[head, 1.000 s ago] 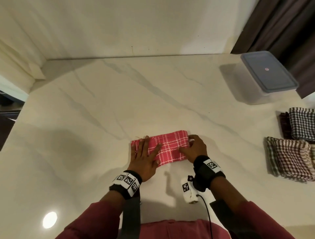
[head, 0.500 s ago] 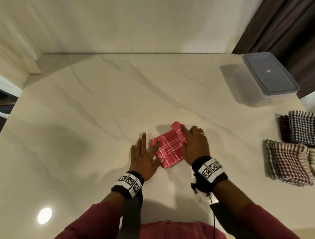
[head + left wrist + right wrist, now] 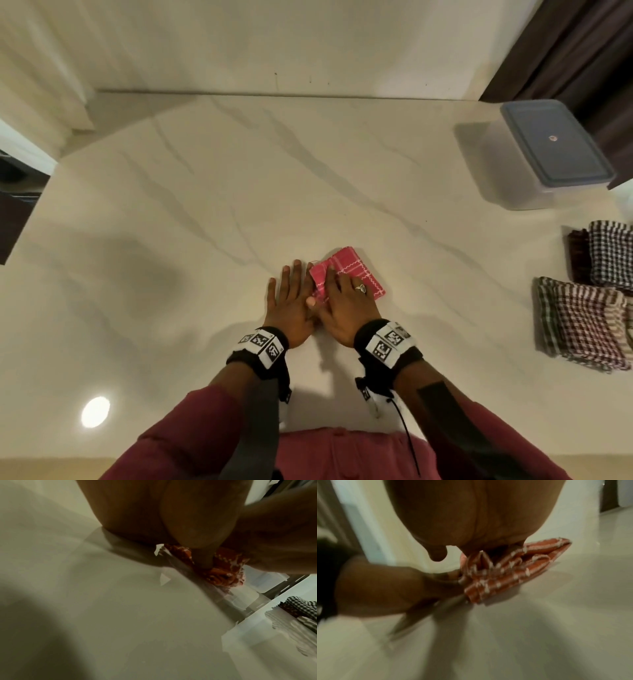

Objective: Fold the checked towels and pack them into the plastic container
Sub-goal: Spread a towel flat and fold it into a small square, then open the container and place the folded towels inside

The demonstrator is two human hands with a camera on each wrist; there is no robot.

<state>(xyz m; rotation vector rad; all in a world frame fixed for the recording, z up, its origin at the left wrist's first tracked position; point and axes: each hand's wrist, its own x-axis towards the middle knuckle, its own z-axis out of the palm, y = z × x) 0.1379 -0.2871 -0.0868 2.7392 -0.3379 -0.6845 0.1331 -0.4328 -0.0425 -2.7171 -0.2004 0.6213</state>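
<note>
A red checked towel lies folded into a small square on the marble table, near its front middle. My right hand rests flat on the towel's near half with straight fingers. My left hand lies flat on the table just left of the towel, its thumb touching the towel's near left edge. The right wrist view shows the towel's stacked layers under my fingers and the left hand beside it. The plastic container stands at the far right, its blue-grey lid closed.
Folded checked towels lie at the right edge: a brown-and-green one, a black-and-white one and a dark one. A dark curtain hangs behind the container. A wall runs along the table's back.
My right hand has folded the towel's right half over to the left and now lies flat on the smaller square. My left hand has slid off the towel to its left side.
</note>
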